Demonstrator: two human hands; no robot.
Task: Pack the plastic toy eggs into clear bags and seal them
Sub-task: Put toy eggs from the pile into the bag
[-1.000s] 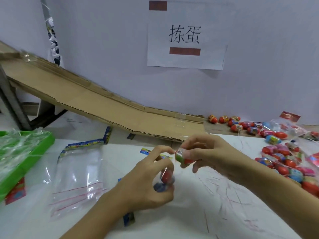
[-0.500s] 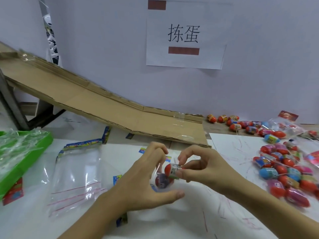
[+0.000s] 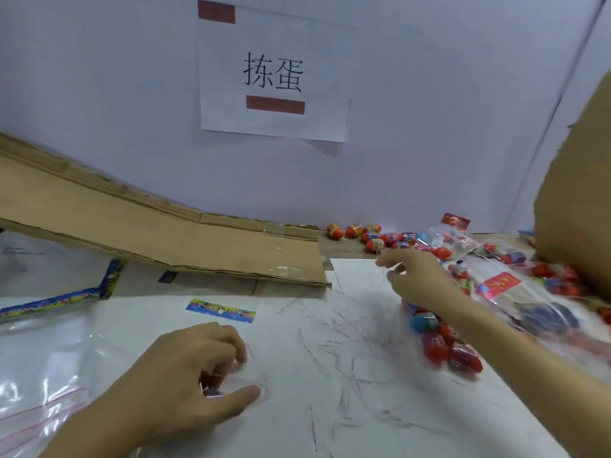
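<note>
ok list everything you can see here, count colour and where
loose toy eggs: a dozen or more, mostly red, some blue; by the wall and under the right forearm
filled bags: several, clear with red labels; right side of the table
small bag with eggs: one, clear, contents red and dark; under the left hand
empty bags: at least two, clear with blue printed headers; left side
header card: one, blue and yellow; table centre
cardboard ramp: one, brown; slopes down from the left
cardboard sheet: one, brown; right edge
paper sign: one, white, black characters, red-brown tape; on the wall
table: one, white, scribbled
left hand: grips the small bag
right hand: over the egg pile, blurred
</note>
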